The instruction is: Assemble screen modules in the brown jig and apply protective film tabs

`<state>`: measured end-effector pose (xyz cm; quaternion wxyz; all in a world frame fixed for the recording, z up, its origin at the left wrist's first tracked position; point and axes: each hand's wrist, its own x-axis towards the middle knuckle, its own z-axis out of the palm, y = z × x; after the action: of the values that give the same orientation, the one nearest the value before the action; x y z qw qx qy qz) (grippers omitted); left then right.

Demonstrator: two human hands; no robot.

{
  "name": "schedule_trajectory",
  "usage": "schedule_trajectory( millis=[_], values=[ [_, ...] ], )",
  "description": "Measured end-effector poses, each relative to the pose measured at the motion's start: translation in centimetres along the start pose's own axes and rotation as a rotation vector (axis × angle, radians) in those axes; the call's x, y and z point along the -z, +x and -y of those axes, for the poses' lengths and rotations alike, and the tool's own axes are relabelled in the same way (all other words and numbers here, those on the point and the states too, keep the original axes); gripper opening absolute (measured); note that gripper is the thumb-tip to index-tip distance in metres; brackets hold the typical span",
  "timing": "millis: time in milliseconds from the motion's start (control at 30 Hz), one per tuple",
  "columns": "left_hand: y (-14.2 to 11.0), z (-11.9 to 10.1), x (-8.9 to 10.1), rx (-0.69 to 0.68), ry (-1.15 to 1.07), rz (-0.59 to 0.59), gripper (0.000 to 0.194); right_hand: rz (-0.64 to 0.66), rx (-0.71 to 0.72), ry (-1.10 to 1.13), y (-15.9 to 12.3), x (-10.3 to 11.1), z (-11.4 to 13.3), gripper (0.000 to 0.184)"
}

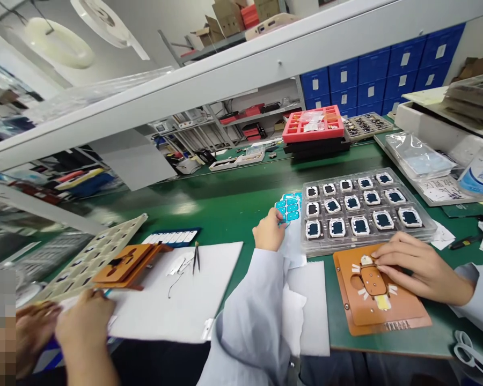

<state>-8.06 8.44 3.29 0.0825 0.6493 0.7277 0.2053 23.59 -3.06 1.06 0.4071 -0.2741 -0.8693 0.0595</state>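
My left hand (pixel 269 230) pinches the edge of a teal sheet of small rounded pads (pixel 292 208), beside a clear plastic tray (pixel 386 177) holding several white-framed dark parts in rows. My right hand (pixel 421 268) rests its fingers on a hinged tan block (pixel 372 281), which sits on an orange jig plate (pixel 402 316). A white cloth sheet (pixel 309 305) lies under my left forearm. At the lower left, a co-worker's hands (pixel 84 327) are near a white paper sheet (pixel 173 305), which has tweezers (pixel 196 257) on it.
A second orange jig (pixel 124 265) lies against a perforated beige board (pixel 92 257) on the green bench mat (pixel 225 214). Scissors (pixel 470 354) lie at the lower right. A stacked red tray (pixel 312 123) stands behind, and a white shelf (pixel 225 69) runs overhead.
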Motion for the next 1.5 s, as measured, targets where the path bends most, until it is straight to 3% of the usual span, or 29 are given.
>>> schedule_trajectory(
  millis=[100,167,300,367,500,633,800,1100,1333,1400,1500],
  values=[
    [-1.6,-1.7,0.4,-0.221,-0.102,-0.105,0.008,-0.003,0.013,0.004,0.2,-0.1,0.1,0.013],
    [-3.3,-3.0,0.5,-0.439,-0.19,-0.134,0.003,-0.003,0.02,0.003,0.3,-0.1,0.1,0.013],
    [-7.3,-5.0,0.0,-1.156,-0.447,-0.049,0.012,-0.003,0.019,-0.013,0.6,0.1,0.3,0.012],
    [-8.7,-5.6,-0.4,-1.323,-0.464,0.042,0.017,-0.008,0.02,-0.021,0.7,0.1,0.3,0.013],
    [-9.7,-6.3,-1.5,-1.345,-0.366,0.198,0.024,-0.008,0.019,-0.013,0.7,0.1,0.4,0.014],
    [-9.6,-6.4,-1.9,-1.235,-0.41,0.259,0.03,0.007,0.013,0.007,0.5,0.1,0.3,0.016],
    [-9.2,-6.4,-1.7,-1.348,-0.413,0.254,0.02,0.013,0.017,0.015,0.5,0.1,0.2,0.015],
    [-8.8,-6.3,-1.5,-1.461,-0.36,0.181,0.025,0.009,0.037,-0.004,0.5,0.1,0.3,0.014],
    [-8.7,-6.5,-2.1,-1.527,-0.427,0.172,0.041,-0.058,0.083,-0.108,0.8,0.4,-0.4,0.011],
    [-8.8,-6.5,-2.7,-1.539,-0.471,0.133,0.044,-0.056,0.024,-0.219,1.4,0.3,-0.4,0.013],
    [-8.9,-6.6,-3.6,-1.549,-0.528,0.09,0.044,0.093,-0.184,-0.39,3.7,0.1,-0.7,0.019]
  ],
)
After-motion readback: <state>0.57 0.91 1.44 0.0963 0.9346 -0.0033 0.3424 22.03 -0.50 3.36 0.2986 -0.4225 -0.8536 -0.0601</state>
